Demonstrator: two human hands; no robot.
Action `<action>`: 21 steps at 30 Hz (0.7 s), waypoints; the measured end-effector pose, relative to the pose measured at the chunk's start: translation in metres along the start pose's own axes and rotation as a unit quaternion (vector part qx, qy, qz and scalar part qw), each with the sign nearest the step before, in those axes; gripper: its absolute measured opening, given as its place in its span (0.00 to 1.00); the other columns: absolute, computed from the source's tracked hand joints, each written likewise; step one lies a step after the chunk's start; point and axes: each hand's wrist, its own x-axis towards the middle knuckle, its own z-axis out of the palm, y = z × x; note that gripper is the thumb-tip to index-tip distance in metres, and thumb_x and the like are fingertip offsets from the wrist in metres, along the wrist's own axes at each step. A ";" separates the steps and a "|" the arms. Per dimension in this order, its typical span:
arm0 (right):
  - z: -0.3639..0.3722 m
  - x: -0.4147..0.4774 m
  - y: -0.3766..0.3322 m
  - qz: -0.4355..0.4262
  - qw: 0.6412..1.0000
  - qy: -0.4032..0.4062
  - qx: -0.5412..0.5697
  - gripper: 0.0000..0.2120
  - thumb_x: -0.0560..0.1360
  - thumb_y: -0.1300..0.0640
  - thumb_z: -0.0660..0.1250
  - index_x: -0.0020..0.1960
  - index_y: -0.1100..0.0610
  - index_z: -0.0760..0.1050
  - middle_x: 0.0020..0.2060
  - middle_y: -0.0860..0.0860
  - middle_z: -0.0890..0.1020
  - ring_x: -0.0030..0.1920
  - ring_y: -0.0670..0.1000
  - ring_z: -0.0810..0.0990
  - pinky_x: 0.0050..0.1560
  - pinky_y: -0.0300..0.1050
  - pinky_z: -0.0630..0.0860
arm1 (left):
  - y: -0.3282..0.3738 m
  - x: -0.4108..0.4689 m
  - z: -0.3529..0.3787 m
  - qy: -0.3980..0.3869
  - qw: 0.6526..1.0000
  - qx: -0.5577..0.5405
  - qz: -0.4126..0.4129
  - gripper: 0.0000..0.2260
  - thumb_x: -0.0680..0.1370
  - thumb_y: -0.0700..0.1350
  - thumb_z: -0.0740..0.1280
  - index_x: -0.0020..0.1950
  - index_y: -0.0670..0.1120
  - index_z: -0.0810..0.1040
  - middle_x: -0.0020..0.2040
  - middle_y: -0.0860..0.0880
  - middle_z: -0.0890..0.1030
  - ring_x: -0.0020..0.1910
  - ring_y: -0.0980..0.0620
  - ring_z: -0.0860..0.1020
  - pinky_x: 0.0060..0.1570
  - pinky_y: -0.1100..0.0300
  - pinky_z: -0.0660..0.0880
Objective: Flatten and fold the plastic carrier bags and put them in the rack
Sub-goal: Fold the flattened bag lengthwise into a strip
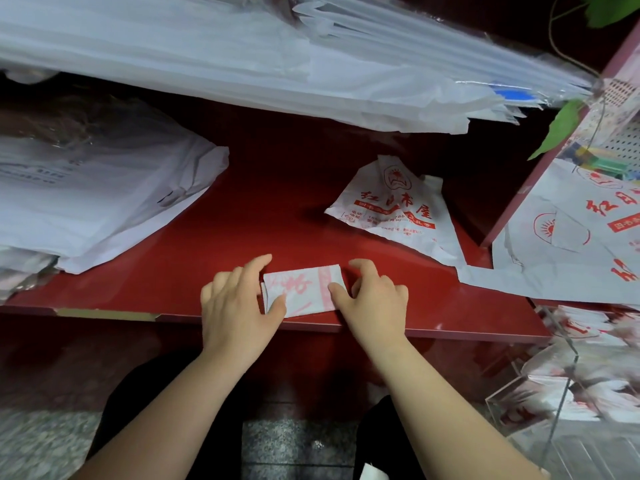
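**The folded bag could spring open**

The folded bag (301, 289) lies on the red table (277, 209), right at the front edge. The left grip (239, 303) holds its left end, with the thumb on top and the fingers bent round the far side. The right grip (370, 299) holds the right end the same way.

Plastic is slippery and springy. If either grip lets go too soon, the folds may pop open. A small tug could also slide the bag off the edge.

The rack (530, 378), low on the right, already looks stuffed. Pushing one more in might crumple it. Another bag (391, 206) lies unfolded farther back.
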 end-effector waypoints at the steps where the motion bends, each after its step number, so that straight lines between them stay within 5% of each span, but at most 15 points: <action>1: -0.001 -0.001 -0.001 -0.012 1.000 0.003 -0.024 0.20 0.75 0.47 0.61 0.65 0.50 0.67 0.49 0.48 0.78 0.55 0.52 0.73 0.53 0.46 0.60 | -0.005 -0.001 0.002 0.002 0.998 0.030 0.057 0.19 0.72 0.47 0.64 0.63 0.48 0.73 0.44 0.49 0.77 0.52 0.48 0.71 0.58 0.52 0.62; 4: 0.002 -0.007 -0.002 -0.060 0.998 0.009 -0.009 0.13 0.71 0.52 0.63 0.53 0.51 0.79 0.52 0.51 0.79 0.49 0.58 0.77 0.44 0.47 0.64 | -0.022 -0.004 0.001 -0.062 0.967 0.092 0.230 0.17 0.78 0.52 0.53 0.61 0.49 0.75 0.59 0.45 0.78 0.62 0.48 0.66 0.65 0.52 0.54; 7: 0.000 -0.011 0.002 -0.133 0.991 -0.001 -0.014 0.16 0.68 0.50 0.57 0.42 0.51 0.83 0.48 0.49 0.84 0.42 0.57 0.81 0.39 0.47 0.71 | -0.032 -0.002 -0.007 -0.147 0.934 0.133 0.299 0.25 0.76 0.64 0.49 0.64 0.51 0.68 0.60 0.48 0.78 0.62 0.53 0.66 0.65 0.59 0.54; 12: -0.015 -0.025 0.005 -0.125 0.985 -0.119 0.029 0.37 0.66 0.35 0.44 0.61 0.52 0.77 0.65 0.48 0.74 0.67 0.53 0.66 0.61 0.43 0.56 | -0.027 0.002 -0.013 -0.096 0.940 0.076 0.320 0.18 0.66 0.53 0.58 0.55 0.52 0.70 0.46 0.51 0.83 0.48 0.54 0.70 0.47 0.62 0.63; 17: -0.035 -0.045 0.018 -0.149 0.976 -0.162 -0.002 0.30 0.70 0.39 0.66 0.68 0.51 0.68 0.71 0.46 0.64 0.73 0.47 0.56 0.70 0.43 0.46 | -0.006 0.003 -0.013 -0.111 0.938 0.004 0.328 0.11 0.65 0.49 0.58 0.46 0.55 0.70 0.37 0.57 0.79 0.39 0.57 0.69 0.39 0.64 0.63; 21: -0.055 -0.058 0.035 -0.136 0.983 -0.123 0.024 0.33 0.70 0.46 0.70 0.71 0.52 0.64 0.70 0.48 0.65 0.72 0.47 0.58 0.68 0.38 0.47 | 0.033 0.001 -0.013 -0.130 0.954 -0.063 0.261 0.13 0.66 0.57 0.56 0.49 0.57 0.71 0.50 0.64 0.74 0.43 0.60 0.73 0.35 0.67 0.68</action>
